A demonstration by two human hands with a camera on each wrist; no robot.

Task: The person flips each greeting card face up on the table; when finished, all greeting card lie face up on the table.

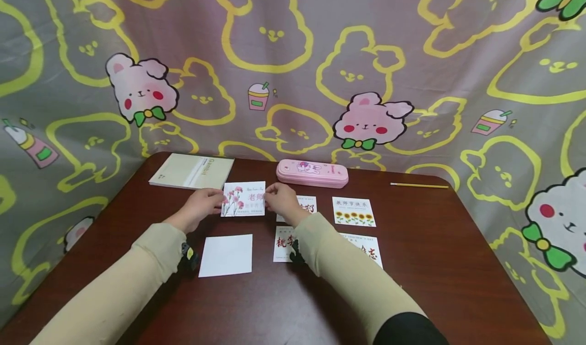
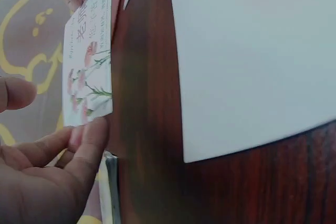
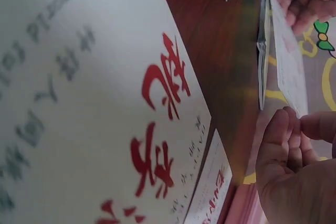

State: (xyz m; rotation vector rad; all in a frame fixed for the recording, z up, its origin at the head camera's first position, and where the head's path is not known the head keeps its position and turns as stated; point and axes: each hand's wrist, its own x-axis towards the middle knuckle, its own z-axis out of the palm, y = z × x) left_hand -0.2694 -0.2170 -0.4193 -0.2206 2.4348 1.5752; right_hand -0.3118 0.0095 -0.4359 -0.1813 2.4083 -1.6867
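Observation:
A greeting card with pink carnations and Chinese lettering [image 1: 242, 200] is held up off the table, its printed face toward me. My left hand [image 1: 201, 207] pinches its left edge, and my right hand [image 1: 283, 200] pinches its right edge. Below it a blank white card [image 1: 226, 256] lies on the table. Near my right forearm lie a card with red characters [image 1: 282, 246] and another red-lettered card [image 1: 311, 205], both partly hidden by the hand and sleeve. Farther right are a sunflower card [image 1: 354, 212] and a card partly covered by the sleeve [image 1: 372, 247].
A cream notebook [image 1: 189, 171] lies at the back left of the dark wooden table [image 1: 439, 263]. A pink pencil case [image 1: 312, 174] stands at the back middle, and a yellow pencil [image 1: 418, 185] lies at the back right. A patterned curtain [image 1: 293, 90] hangs behind.

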